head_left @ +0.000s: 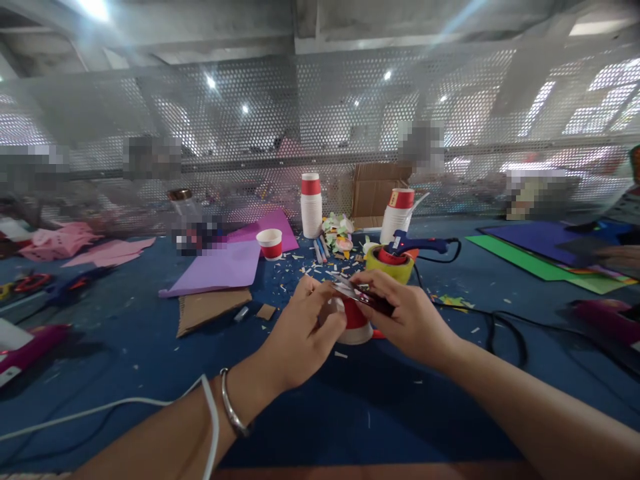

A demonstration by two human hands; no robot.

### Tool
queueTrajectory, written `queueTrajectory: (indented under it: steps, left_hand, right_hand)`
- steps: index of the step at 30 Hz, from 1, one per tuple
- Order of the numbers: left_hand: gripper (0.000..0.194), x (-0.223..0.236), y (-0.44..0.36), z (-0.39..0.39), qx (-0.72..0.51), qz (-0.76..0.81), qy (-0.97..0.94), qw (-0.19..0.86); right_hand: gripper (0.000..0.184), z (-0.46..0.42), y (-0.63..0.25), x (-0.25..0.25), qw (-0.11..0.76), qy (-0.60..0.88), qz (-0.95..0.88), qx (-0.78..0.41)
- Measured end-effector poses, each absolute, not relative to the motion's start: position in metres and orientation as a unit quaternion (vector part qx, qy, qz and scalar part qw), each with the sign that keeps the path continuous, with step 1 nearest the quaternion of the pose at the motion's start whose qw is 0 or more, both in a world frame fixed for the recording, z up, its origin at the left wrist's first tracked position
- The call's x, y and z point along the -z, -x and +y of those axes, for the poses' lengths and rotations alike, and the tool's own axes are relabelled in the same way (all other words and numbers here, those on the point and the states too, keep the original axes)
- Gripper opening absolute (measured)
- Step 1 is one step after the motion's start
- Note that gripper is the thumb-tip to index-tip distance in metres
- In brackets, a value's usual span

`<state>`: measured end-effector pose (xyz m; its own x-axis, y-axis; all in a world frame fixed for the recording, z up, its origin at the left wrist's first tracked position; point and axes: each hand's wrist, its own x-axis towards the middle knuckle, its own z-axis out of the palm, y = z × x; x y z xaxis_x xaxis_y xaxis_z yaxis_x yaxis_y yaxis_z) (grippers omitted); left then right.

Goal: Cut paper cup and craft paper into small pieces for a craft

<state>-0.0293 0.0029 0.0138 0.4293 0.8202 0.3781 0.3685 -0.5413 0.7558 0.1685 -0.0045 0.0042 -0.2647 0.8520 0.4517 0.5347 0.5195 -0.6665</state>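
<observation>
My right hand (410, 320) is closed around a pair of dark-handled scissors (377, 301), whose metal blades point left toward my other hand. My left hand (300, 333) is pinched at the blade tips; a small pale piece seems to lie between its fingers, too hidden to name. Just beneath and behind both hands a red and white paper cup (356, 327) stands upside down on the blue table. Behind my right hand a blue hot glue gun (423, 244) rests on a yellow tape roll (375, 268).
Stacked paper cups (311, 215) stand at the back, with another stack (395, 223) to the right. A single cup (271, 245) sits by purple paper (220, 267) and cardboard (213, 312). Paper scraps litter the middle. A black cable (493, 320) runs right; a white cable (125, 402) crosses my left forearm.
</observation>
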Motion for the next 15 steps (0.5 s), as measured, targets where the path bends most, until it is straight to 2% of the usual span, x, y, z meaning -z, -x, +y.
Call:
queueTrajectory:
  steps: [3,5,8,12,15]
  left_hand:
    - [0.011,-0.015,0.029,0.002,-0.391,0.367,-0.792,0.292]
    - [0.008,-0.016,0.029,0.002,-0.404,0.37,-0.779,0.305]
    - [0.019,-0.019,0.029,0.003,-0.428,0.379,-0.717,0.399]
    - [0.018,-0.024,0.025,0.005,-0.492,0.356,-0.586,0.536]
    - [0.018,-0.027,0.023,0.005,-0.492,0.324,-0.508,0.628]
  right_hand:
    - [0.013,-0.005,-0.167,-0.007,0.385,0.45,-0.777,-0.216]
    - [0.015,-0.005,-0.168,-0.01,0.373,0.454,-0.778,-0.222]
    - [0.023,-0.003,-0.174,-0.017,0.368,0.458,-0.778,-0.225]
    - [0.027,0.002,-0.18,-0.028,0.36,0.447,-0.783,-0.24]
    - [0.025,0.006,-0.181,-0.032,0.347,0.427,-0.794,-0.259]
